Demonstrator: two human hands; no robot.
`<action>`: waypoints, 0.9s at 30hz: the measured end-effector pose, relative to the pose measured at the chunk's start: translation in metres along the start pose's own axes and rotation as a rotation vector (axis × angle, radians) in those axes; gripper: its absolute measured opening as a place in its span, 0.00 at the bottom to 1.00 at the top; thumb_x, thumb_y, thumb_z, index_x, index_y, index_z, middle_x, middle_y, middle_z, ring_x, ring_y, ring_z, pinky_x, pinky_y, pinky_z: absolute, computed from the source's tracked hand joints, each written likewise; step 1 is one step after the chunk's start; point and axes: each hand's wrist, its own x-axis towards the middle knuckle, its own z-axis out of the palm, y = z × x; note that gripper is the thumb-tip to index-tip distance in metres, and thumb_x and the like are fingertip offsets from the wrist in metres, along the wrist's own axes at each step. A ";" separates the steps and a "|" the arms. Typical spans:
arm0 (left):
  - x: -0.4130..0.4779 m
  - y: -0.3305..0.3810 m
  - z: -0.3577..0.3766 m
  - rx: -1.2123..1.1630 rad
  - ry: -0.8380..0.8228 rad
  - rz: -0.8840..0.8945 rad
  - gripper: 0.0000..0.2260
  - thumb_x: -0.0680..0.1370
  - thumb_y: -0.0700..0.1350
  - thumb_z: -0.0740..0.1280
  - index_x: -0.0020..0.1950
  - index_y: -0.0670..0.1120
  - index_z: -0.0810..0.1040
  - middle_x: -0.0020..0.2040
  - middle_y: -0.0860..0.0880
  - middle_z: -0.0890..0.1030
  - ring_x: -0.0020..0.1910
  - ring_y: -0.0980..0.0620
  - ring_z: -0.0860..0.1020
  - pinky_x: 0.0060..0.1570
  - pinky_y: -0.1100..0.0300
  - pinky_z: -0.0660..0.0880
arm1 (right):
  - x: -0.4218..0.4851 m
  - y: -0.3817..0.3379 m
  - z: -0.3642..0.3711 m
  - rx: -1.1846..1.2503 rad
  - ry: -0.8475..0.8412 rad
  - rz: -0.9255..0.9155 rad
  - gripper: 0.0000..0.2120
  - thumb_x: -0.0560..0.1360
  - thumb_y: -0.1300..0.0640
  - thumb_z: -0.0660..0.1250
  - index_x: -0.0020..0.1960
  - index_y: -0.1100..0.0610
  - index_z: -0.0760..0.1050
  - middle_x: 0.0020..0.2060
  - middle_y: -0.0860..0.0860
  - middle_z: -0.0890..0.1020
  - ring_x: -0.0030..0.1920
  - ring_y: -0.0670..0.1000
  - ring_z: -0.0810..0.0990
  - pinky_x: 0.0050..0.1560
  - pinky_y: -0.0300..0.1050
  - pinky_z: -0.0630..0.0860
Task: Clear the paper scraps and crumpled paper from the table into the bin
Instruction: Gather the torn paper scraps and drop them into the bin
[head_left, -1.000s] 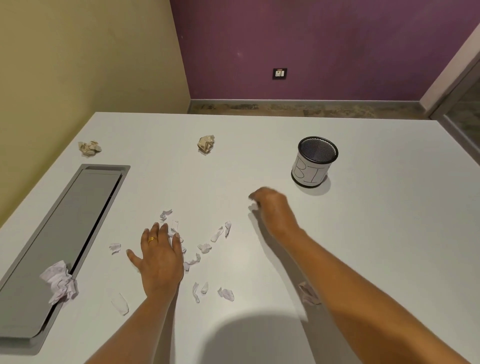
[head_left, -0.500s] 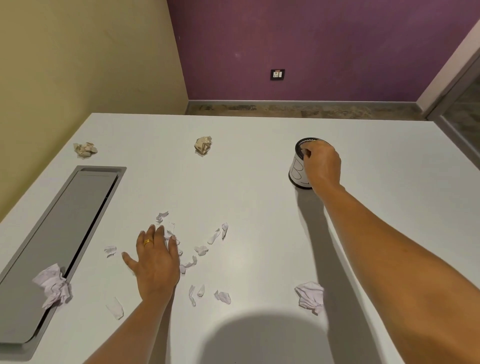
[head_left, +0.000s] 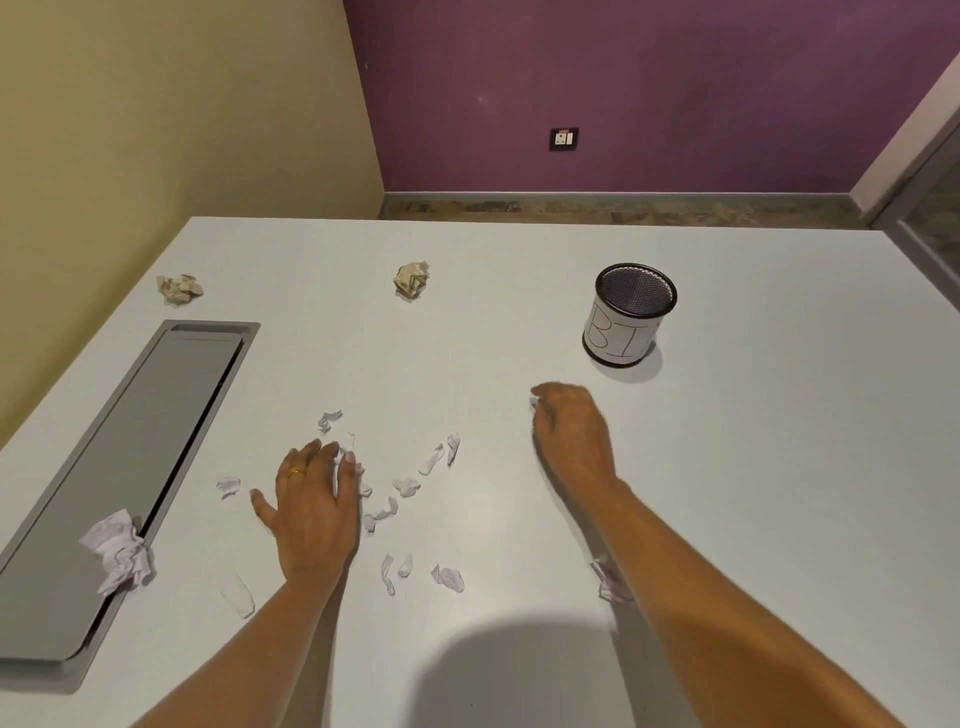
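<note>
Right grip (head_left: 571, 431) blurred; can't tell if it pinches the white scrap (head_left: 533, 401) at its fingertips. Crumpled paper (head_left: 605, 579) half hidden behind rt forearm (head_left: 727, 597). Bin (head_left: 618, 335) label shows only "BI"; rest curves out of view.

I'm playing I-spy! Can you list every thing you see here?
Table: one, white, fills the view.
Bin: one, black mesh, white label, far right.
Grey panel: one, sunk in table's left side.
Paper balls: two, brown, far left and far middle.
Crumpled sheets: two, white, one on grey panel, one half hidden by right forearm.
Small scraps: about a dozen, white, scattered near middle.
Socket: one, dark, purple wall.
Left hand: flat on table, ring.
Right hand: before bin, seemingly pinching tiny scrap.
</note>
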 end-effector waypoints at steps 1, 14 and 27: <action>0.000 -0.001 -0.001 -0.036 0.018 -0.003 0.16 0.79 0.51 0.56 0.60 0.46 0.75 0.65 0.45 0.75 0.69 0.46 0.66 0.70 0.37 0.50 | -0.008 0.003 0.008 -0.025 -0.048 -0.003 0.15 0.77 0.63 0.60 0.63 0.59 0.74 0.63 0.55 0.76 0.66 0.52 0.71 0.66 0.40 0.64; -0.006 0.025 -0.020 -0.125 -0.224 0.394 0.15 0.75 0.39 0.67 0.61 0.43 0.77 0.63 0.46 0.76 0.64 0.45 0.71 0.61 0.58 0.65 | -0.024 0.006 0.024 -0.205 0.018 -0.060 0.17 0.78 0.60 0.59 0.65 0.61 0.72 0.67 0.56 0.73 0.70 0.54 0.68 0.71 0.47 0.62; 0.042 0.074 -0.004 0.113 -0.768 0.533 0.36 0.70 0.37 0.72 0.73 0.54 0.60 0.48 0.49 0.67 0.45 0.52 0.70 0.47 0.69 0.62 | -0.025 0.004 0.022 -0.227 0.034 -0.067 0.16 0.77 0.61 0.59 0.63 0.62 0.73 0.65 0.57 0.75 0.68 0.55 0.71 0.69 0.51 0.66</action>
